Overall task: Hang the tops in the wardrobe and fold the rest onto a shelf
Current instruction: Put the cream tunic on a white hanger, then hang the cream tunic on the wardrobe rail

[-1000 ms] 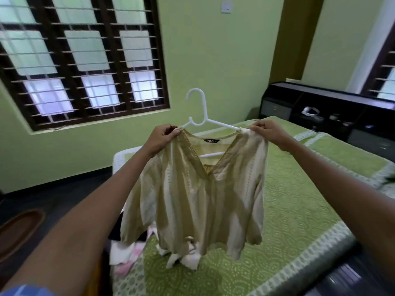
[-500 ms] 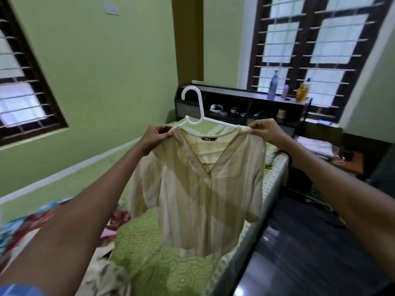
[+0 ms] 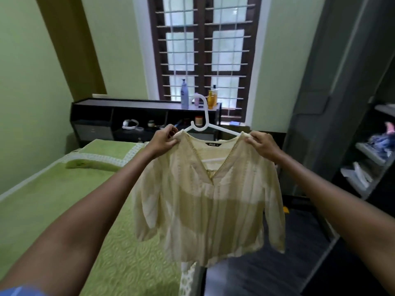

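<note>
Cream top (image 3: 205, 199) on white hanger (image 3: 203, 124), shoulders pinched in both hands' fingers (image 3: 171, 135).

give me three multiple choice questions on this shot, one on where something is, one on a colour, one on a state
1. Where is the blue-white bottle?
A. on top of the dark headboard shelf
B. on the bed
C. on the floor

2. What colour is the hanger?
A. black
B. white
C. red

3. What state is the cream top in?
A. folded on the bed
B. draped on the hanger, held at both shoulders
C. hung in the wardrobe

Answers:
1 A: it stands on the headboard shelf before the window.
2 B: hook and arms are plainly white.
3 B: the left hand and right hand pinch its shoulders in mid-air, with the wardrobe off to the right.
</note>
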Action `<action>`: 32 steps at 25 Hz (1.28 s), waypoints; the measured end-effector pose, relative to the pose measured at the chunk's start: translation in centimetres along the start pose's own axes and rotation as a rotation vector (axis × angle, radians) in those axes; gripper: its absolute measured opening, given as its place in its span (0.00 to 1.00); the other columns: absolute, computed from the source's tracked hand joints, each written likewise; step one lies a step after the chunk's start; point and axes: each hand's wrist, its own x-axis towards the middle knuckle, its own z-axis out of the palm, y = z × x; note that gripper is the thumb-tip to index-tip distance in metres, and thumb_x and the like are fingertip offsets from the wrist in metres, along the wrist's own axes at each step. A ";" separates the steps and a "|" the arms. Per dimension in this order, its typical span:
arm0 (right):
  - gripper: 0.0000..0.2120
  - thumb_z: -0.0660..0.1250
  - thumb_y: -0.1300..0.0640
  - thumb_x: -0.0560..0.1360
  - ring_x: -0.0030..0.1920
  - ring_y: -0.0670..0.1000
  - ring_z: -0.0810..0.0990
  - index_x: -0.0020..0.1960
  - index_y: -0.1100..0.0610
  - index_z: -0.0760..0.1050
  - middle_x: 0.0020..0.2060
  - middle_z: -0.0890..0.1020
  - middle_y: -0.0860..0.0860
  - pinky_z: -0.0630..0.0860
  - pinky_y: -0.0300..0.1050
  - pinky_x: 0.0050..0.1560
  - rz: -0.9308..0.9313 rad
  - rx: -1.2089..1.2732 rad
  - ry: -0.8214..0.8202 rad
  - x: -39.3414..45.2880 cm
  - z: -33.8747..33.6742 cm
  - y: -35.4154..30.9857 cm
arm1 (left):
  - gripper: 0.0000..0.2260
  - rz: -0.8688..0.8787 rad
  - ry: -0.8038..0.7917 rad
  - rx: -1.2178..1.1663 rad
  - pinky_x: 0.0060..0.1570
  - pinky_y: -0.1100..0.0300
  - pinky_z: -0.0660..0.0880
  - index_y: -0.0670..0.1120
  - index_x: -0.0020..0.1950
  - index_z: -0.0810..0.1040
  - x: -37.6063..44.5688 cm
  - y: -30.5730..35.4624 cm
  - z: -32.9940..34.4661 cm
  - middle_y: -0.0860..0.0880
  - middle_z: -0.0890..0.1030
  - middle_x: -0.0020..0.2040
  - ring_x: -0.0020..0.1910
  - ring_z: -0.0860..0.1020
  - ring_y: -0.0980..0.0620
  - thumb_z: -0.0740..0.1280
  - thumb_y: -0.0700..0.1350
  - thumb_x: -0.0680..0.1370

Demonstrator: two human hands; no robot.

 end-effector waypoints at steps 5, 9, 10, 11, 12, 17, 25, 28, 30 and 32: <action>0.08 0.66 0.57 0.76 0.35 0.51 0.70 0.39 0.60 0.74 0.31 0.73 0.52 0.63 0.44 0.36 0.150 -0.092 0.148 5.6 -4.2 6.3 | 0.06 0.104 0.014 -0.134 0.34 0.74 0.67 0.36 0.46 0.78 12.1 0.0 7.2 0.41 0.80 0.40 0.38 0.74 0.53 0.70 0.38 0.73; 0.07 0.66 0.56 0.76 0.33 0.50 0.68 0.40 0.57 0.74 0.31 0.72 0.52 0.63 0.45 0.37 0.271 -0.177 0.240 8.1 -7.9 11.2 | 0.05 0.189 -0.010 -0.222 0.37 0.63 0.68 0.36 0.46 0.79 20.5 1.7 15.0 0.38 0.80 0.40 0.37 0.75 0.48 0.67 0.38 0.75; 0.07 0.67 0.56 0.75 0.33 0.50 0.69 0.40 0.57 0.75 0.31 0.73 0.53 0.63 0.45 0.36 0.296 -0.213 0.242 8.7 -8.8 12.7 | 0.06 0.205 -0.023 -0.230 0.39 0.58 0.69 0.36 0.46 0.79 22.4 2.1 17.3 0.38 0.80 0.40 0.38 0.77 0.44 0.67 0.38 0.76; 0.06 0.67 0.56 0.74 0.34 0.50 0.70 0.40 0.57 0.76 0.32 0.74 0.53 0.63 0.45 0.36 0.320 -0.244 0.242 9.4 -9.7 14.2 | 0.06 0.219 -0.026 -0.242 0.40 0.54 0.69 0.36 0.47 0.78 24.2 2.6 19.4 0.38 0.80 0.40 0.40 0.78 0.42 0.66 0.39 0.76; 0.05 0.68 0.57 0.74 0.34 0.50 0.70 0.40 0.57 0.77 0.32 0.74 0.53 0.64 0.44 0.36 0.346 -0.262 0.244 10.2 -10.6 15.7 | 0.05 0.229 -0.022 -0.254 0.41 0.55 0.69 0.36 0.47 0.78 26.0 3.1 21.4 0.39 0.81 0.41 0.42 0.78 0.41 0.66 0.39 0.76; 0.04 0.71 0.58 0.71 0.36 0.50 0.71 0.39 0.57 0.78 0.32 0.75 0.52 0.65 0.43 0.35 0.448 -0.243 0.354 13.9 -14.7 23.4 | 0.07 0.269 0.006 -0.223 0.42 0.57 0.68 0.40 0.49 0.80 34.6 6.7 31.0 0.41 0.82 0.45 0.45 0.78 0.43 0.67 0.41 0.75; 0.07 0.70 0.51 0.71 0.54 0.57 0.78 0.44 0.55 0.80 0.46 0.83 0.55 0.69 0.45 0.45 0.622 -0.467 0.582 16.9 -23.2 32.3 | 0.09 0.384 -0.078 -0.148 0.47 0.53 0.67 0.41 0.52 0.81 47.7 17.4 46.6 0.38 0.81 0.45 0.50 0.74 0.39 0.64 0.42 0.77; 0.10 0.70 0.50 0.71 0.49 0.57 0.79 0.46 0.56 0.80 0.44 0.83 0.55 0.68 0.44 0.42 0.717 -0.563 0.652 16.7 -27.0 35.0 | 0.06 0.474 -0.184 -0.354 0.41 0.56 0.64 0.37 0.46 0.79 51.7 22.8 52.9 0.38 0.80 0.43 0.46 0.76 0.40 0.64 0.38 0.75; 0.10 0.70 0.50 0.71 0.48 0.57 0.79 0.46 0.56 0.80 0.44 0.83 0.55 0.70 0.45 0.43 0.784 -0.608 0.723 16.2 -29.2 36.0 | 0.05 0.550 -0.259 -0.429 0.37 0.58 0.62 0.36 0.43 0.76 54.3 26.6 56.3 0.38 0.80 0.42 0.43 0.76 0.40 0.64 0.38 0.75; 0.11 0.71 0.49 0.71 0.49 0.58 0.80 0.47 0.56 0.81 0.45 0.83 0.56 0.70 0.45 0.44 0.862 -0.673 0.811 15.4 -31.3 36.8 | 0.06 0.673 -0.293 -0.512 0.37 0.57 0.63 0.35 0.42 0.76 56.2 31.1 59.8 0.38 0.80 0.41 0.41 0.76 0.39 0.64 0.38 0.75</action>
